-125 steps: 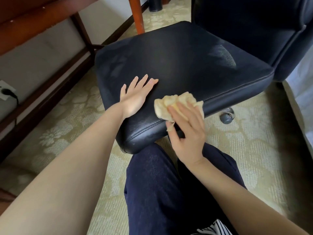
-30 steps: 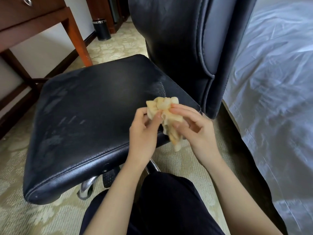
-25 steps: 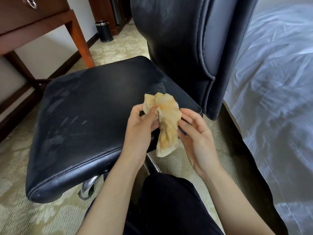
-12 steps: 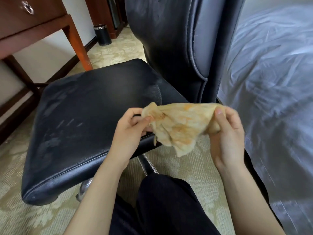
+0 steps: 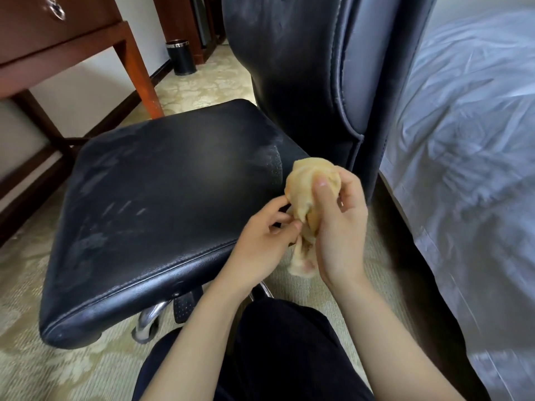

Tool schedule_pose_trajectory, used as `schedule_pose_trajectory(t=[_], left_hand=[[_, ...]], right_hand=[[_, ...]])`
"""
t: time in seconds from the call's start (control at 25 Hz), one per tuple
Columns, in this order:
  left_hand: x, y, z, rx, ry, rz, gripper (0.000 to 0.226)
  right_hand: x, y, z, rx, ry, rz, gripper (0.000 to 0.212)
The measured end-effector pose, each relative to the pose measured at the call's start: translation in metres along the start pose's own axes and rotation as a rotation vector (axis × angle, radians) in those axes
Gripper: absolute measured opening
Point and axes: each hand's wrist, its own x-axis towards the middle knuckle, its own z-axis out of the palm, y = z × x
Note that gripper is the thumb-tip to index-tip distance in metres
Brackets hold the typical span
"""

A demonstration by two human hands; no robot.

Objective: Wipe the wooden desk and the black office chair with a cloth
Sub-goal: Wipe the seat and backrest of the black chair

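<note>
— Yellow cloth point(image 5: 304, 183), status?
— Spread between both hands half a second ago; now regathered into a wad. Right hand point(image 5: 338, 227) grips it, left hand point(image 5: 260, 241) pinches its lower tail, in the air beside the black office chair point(image 5: 159, 198) seat corner.
— Meaning?
— Probably a fresh face for the backrest point(image 5: 304, 68); seat already shows wipe streaks.

Bare forearms point(image 5: 208, 328); dark trousers point(image 5: 283, 342), seemingly navy, cover the legs.
</note>
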Motion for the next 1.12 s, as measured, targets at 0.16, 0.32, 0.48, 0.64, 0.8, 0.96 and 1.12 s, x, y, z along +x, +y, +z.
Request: schedule_pose_trajectory(t=[0.16,0.32,0.48,0.64,0.8,0.96,1.12], left_hand=[[-0.002,-0.001,-0.005,-0.015,-0.059,0.065,0.033],[-0.002,0.003,0.001,-0.044,-0.181,0.122,0.035],[0.01,0.009,-0.001,0.186,-0.175,0.135,0.04],[0.017,-0.001,-0.02,0.409,0.106,0.115,0.036],[0.03,-0.018,-0.046,0.843,0.308,0.109,0.043],[0.047,-0.03,-0.07,0.99,0.374,-0.01,0.05],[0.065,-0.037,-0.076,1.011,0.354,-0.078,0.05]], right_hand=[[-0.01,0.017,-0.017,-0.385,-0.22,-0.288,0.04],[-0.014,0.024,-0.034,-0.392,-0.156,-0.42,0.045],[0.012,0.024,-0.042,-0.563,0.135,-0.507,0.042],[0.046,0.033,-0.037,-0.899,0.077,-0.38,0.034],[0.061,0.039,-0.007,-1.09,-0.103,-0.252,0.027],[0.03,0.039,0.015,-1.034,-0.439,-0.43,0.029],[0.028,0.04,0.004,-0.952,-0.717,-0.633,0.038]])
